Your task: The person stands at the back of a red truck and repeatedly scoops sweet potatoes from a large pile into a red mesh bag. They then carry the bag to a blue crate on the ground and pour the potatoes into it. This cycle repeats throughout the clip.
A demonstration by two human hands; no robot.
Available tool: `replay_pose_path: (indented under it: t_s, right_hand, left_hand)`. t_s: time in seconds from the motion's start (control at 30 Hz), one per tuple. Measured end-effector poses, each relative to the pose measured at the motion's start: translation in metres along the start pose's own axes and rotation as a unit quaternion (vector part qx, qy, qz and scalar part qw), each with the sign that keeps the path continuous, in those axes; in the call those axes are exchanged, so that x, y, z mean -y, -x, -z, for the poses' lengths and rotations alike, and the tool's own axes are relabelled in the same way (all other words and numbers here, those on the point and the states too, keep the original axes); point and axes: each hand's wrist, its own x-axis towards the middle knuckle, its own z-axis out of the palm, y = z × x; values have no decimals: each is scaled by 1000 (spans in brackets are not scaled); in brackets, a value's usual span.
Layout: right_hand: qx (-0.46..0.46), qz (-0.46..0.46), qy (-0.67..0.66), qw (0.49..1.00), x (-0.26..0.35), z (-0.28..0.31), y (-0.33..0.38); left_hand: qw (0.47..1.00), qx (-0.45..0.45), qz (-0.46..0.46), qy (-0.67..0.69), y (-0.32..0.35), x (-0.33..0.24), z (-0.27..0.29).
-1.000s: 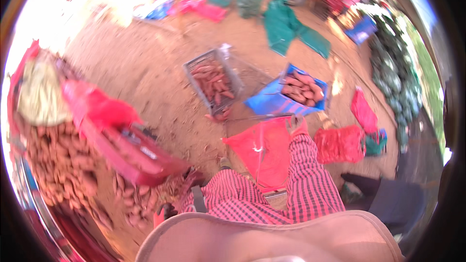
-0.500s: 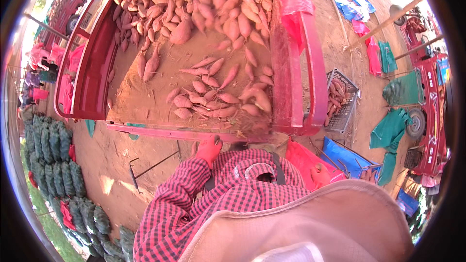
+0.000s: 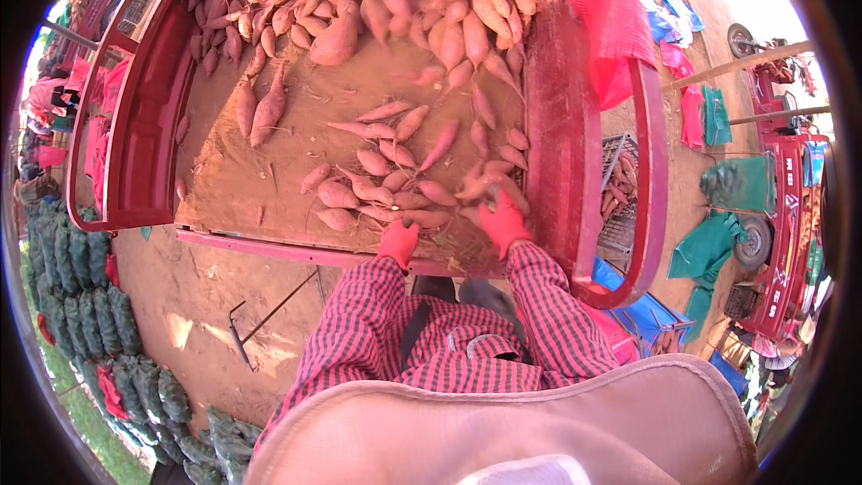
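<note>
Fingers (image 3: 498, 207) of right hand (image 3: 503, 223) among sweet potatoes (image 3: 404, 202)

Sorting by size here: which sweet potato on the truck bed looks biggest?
The fat sweet potato at the front edge of the big heap, left of centre; it is plainly thicker than the slim loose ones near the hands.

bare truck bed (image 3: 242, 171) open at left, sweet potatoes (image 3: 404, 189) crowding ahead, red side wall (image 3: 561, 126) blocking right
</note>
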Motion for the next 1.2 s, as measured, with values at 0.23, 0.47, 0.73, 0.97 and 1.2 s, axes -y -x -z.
replay_pose_path:
  t_s: [0.23,0.47,0.73,0.97,1.2]
  right_hand:
    - [-26,69,382,921,-39,-58,-4]
    - [105,34,423,899,-17,-42,-28]
    - [-63,-14,32,997,-6,3,8]
    - [16,42,83,996,34,-3,-17]
    - [-19,34,23,999,73,-12,-78]
  left_hand:
    - [996,0,-44,74,16,-5,24]
    - [981,-142,-84,101,11,-6,83]
    - [864,-486,-91,-100,-116,5,243]
    - [868,-482,-4,-122,-203,-6,339]
    - [859,-411,-226,-203,-191,-60,204]
